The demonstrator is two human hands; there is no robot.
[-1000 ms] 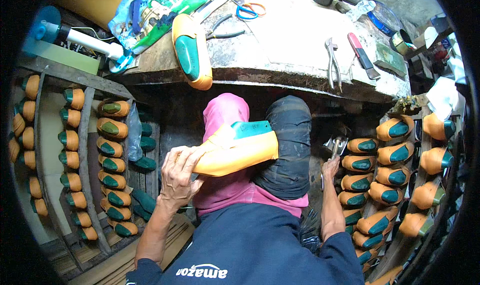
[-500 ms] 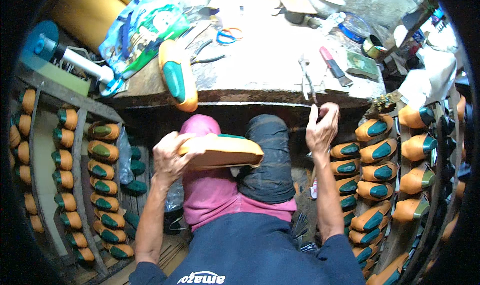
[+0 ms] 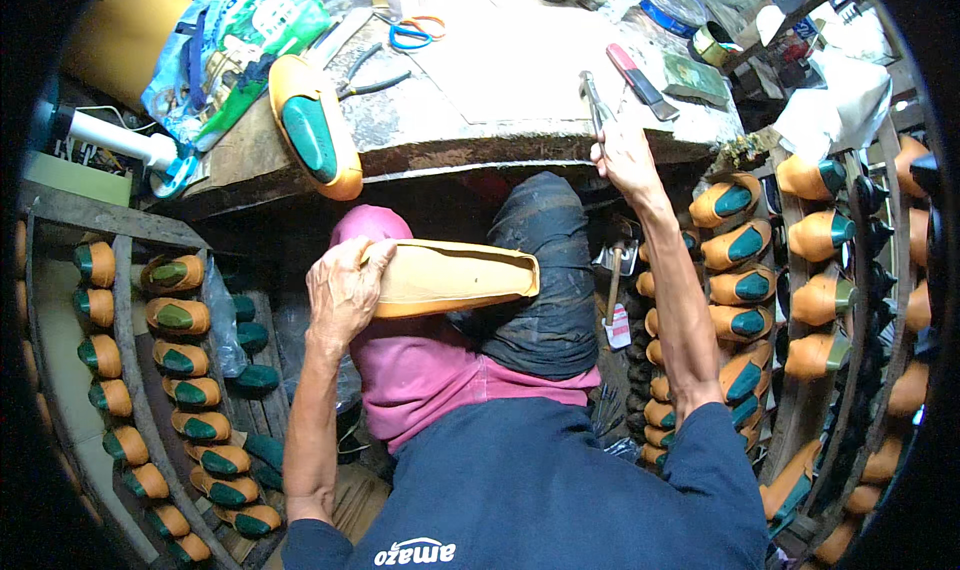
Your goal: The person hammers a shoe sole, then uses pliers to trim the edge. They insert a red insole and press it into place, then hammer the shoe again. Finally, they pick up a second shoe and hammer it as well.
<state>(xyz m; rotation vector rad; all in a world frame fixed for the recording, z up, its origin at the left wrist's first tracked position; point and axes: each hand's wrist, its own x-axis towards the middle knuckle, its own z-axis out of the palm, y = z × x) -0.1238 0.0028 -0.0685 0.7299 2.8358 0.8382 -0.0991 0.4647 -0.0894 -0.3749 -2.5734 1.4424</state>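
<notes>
A tan shoe (image 3: 455,279) lies across my thighs with its pale underside turned up. My left hand (image 3: 343,288) grips its left end, fingers wrapped over the edge. At the front of the worktable my right hand (image 3: 627,160) is closed around the handles of metal pliers (image 3: 592,98), whose head points away from me over the table. Part of the handles is hidden by the fingers. A second tan shoe (image 3: 312,135) with a green insole lies at the table's front edge, left of centre, sticking out over it.
On the worktable (image 3: 480,138) are a red-handled knife (image 3: 640,82), a green block (image 3: 696,78), dark-handled pliers (image 3: 366,75), scissors (image 3: 415,32) and a plastic bag (image 3: 250,30). Racks of tan and green shoes stand left (image 3: 185,360) and right (image 3: 740,250). A hammer (image 3: 614,285) hangs below the table.
My right hand has moved forward from the table edge onto the pliers. The shoe in my left hand has rolled so that more of its underside shows. The view has shifted.
</notes>
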